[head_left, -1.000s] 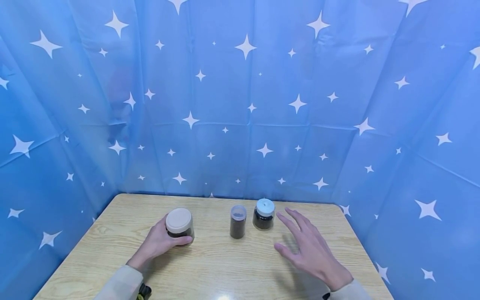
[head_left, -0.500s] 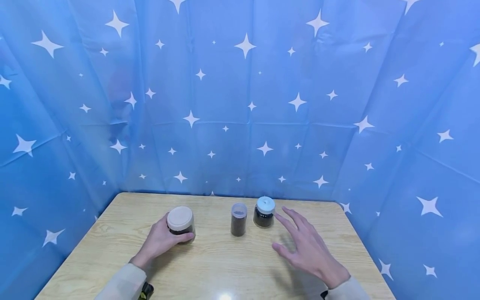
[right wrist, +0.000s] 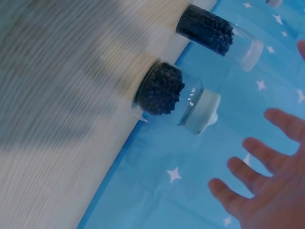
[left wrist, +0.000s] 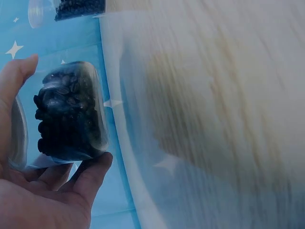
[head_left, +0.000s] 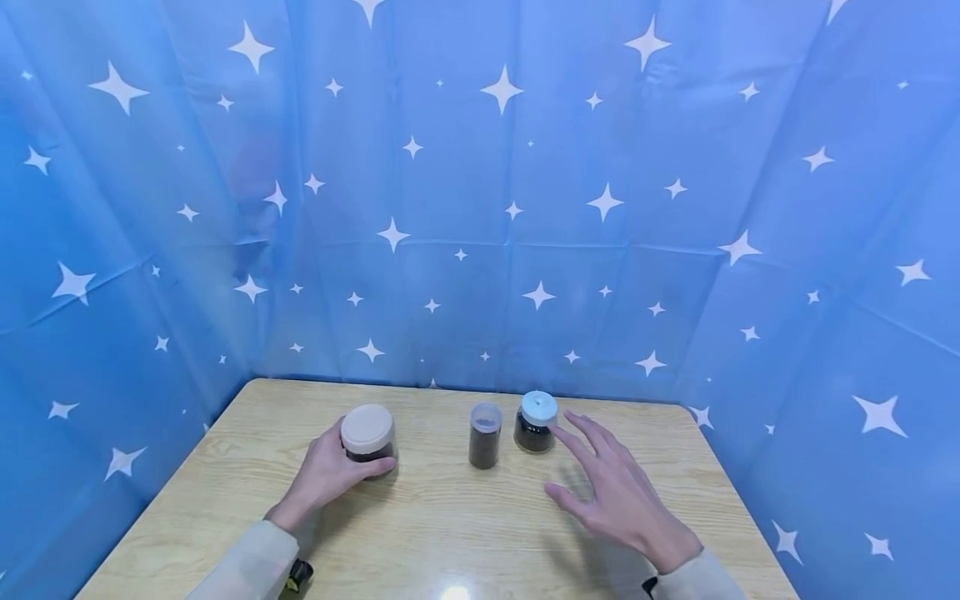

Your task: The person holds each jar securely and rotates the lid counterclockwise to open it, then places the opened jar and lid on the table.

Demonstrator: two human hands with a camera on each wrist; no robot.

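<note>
On the left side of the table, my left hand [head_left: 330, 471] grips a clear jar with a cream lid [head_left: 367, 429]. Dark beans that look like coffee beans [left wrist: 71, 109] fill much of that jar in the left wrist view, with fingers on one side and the thumb on the other. Whether its base touches the table is hard to tell. My right hand [head_left: 618, 492] hovers with spread fingers and holds nothing. Just beyond its fingertips stands a short glass jar with a light blue lid [head_left: 536, 422], partly filled with dark pieces [right wrist: 162, 89].
Between the two jars stands a slim clear container of dark grains [head_left: 484, 437] with a translucent lid, upright. The wooden table [head_left: 450, 525] ends at a blue curtain with white stars [head_left: 450, 183]. A small black object [head_left: 300, 573] shows by the left sleeve.
The whole head view has shifted slightly, so table and jars appear a little further right and up. The left hand keeps its grip on the cream-lidded jar; the right hand stays spread.
</note>
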